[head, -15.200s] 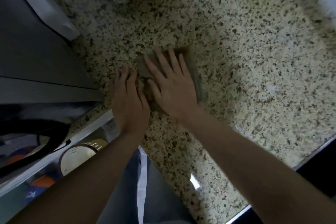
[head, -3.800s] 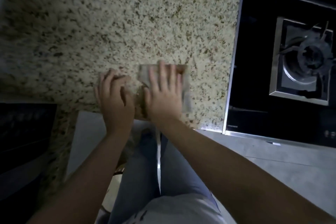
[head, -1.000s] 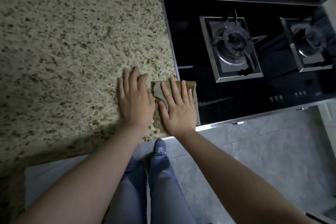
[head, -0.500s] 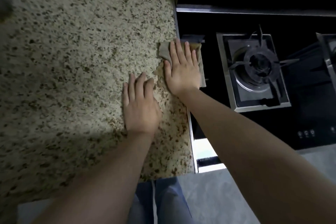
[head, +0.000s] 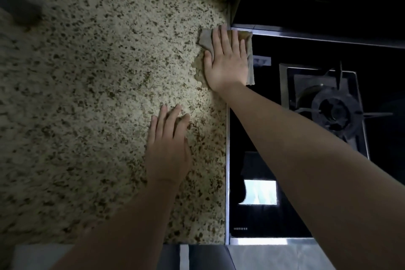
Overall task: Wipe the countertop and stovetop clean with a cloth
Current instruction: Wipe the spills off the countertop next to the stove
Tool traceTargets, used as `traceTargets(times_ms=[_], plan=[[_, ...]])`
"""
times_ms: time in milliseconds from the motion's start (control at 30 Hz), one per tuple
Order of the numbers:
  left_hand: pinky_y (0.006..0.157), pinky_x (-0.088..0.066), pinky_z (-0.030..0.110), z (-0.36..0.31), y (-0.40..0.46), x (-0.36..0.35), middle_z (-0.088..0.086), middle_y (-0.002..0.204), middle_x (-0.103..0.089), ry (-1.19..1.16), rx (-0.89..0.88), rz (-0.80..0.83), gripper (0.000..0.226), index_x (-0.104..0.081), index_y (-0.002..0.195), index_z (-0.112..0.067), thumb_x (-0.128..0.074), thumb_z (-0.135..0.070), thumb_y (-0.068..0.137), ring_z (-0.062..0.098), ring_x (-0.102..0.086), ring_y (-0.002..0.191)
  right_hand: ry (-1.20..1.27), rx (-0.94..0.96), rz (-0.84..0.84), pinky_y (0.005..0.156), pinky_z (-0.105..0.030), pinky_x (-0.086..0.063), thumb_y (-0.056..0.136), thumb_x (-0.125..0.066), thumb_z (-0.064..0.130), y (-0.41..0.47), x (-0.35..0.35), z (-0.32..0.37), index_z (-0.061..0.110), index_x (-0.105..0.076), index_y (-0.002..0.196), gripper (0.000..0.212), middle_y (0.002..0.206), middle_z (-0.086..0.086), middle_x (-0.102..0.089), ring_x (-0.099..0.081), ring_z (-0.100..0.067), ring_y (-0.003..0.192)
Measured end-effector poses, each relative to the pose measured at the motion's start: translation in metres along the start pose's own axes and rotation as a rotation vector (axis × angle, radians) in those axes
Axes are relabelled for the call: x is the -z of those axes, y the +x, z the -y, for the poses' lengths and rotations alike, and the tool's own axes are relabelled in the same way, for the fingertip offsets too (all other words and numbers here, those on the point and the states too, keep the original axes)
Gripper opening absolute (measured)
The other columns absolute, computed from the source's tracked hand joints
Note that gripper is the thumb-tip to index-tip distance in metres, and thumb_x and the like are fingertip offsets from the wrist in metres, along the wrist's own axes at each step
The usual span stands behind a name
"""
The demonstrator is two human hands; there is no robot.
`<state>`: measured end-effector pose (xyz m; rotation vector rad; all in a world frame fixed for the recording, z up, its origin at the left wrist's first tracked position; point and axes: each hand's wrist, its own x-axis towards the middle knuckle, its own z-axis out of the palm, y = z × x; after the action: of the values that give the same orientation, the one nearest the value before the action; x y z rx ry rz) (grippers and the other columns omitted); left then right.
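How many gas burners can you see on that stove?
1: a burner sits on the black stovetop, right of the right hand pressing the cloth. More burners may lie beyond the picture's right edge.

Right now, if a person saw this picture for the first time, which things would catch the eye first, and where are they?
First, the right hand pressed flat on a brownish cloth that straddles the seam between the speckled countertop and the black stovetop. Nearer the viewer, the left hand rests flat on the stone. To the right stands a gas burner.
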<state>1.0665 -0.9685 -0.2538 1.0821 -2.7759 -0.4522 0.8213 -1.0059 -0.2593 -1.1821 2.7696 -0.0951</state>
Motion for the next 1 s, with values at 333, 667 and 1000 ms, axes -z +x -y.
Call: traceTargets(times_ms=[333,667,1000], plan=[[0.127,-0.014,0.048,-0.003,0.001,0.004,0.002,0.164,-0.032,-0.001,0.011,0.011,0.052,-0.047,0.146,-0.018,-0.042,-0.011,0.094,0.026,-0.015,0.156,0.142,0.077,-0.074,0.13,-0.044,-0.001,0.11,-0.024,0.038,-0.168,-0.018,0.009,0.02,-0.015,0.166,0.059,0.173,-0.001,-0.008,0.001,-0.027,0.16],[0.128,0.001,0.045,0.018,0.002,0.045,-0.002,0.171,0.005,-0.043,-0.155,0.384,0.066,-0.019,0.161,-0.022,-0.047,-0.027,0.101,0.023,0.011,0.157,0.243,0.092,-0.13,0.128,-0.05,-0.02,0.11,-0.042,0.03,-0.37,-0.033,0.03,0.02,-0.047,0.154,0.046,0.165,0.002,-0.037,-0.022,-0.025,0.157],[0.098,-0.051,0.041,-0.029,-0.054,0.083,-0.005,0.122,-0.065,-0.636,0.144,0.734,0.021,-0.064,0.113,-0.033,-0.045,-0.035,0.105,0.019,-0.06,0.106,1.468,-0.673,0.047,0.112,-0.036,-0.047,0.112,-0.04,0.034,-0.367,0.059,0.051,0.021,-0.067,0.13,0.036,0.127,-0.003,-0.071,-0.066,-0.021,0.121]])
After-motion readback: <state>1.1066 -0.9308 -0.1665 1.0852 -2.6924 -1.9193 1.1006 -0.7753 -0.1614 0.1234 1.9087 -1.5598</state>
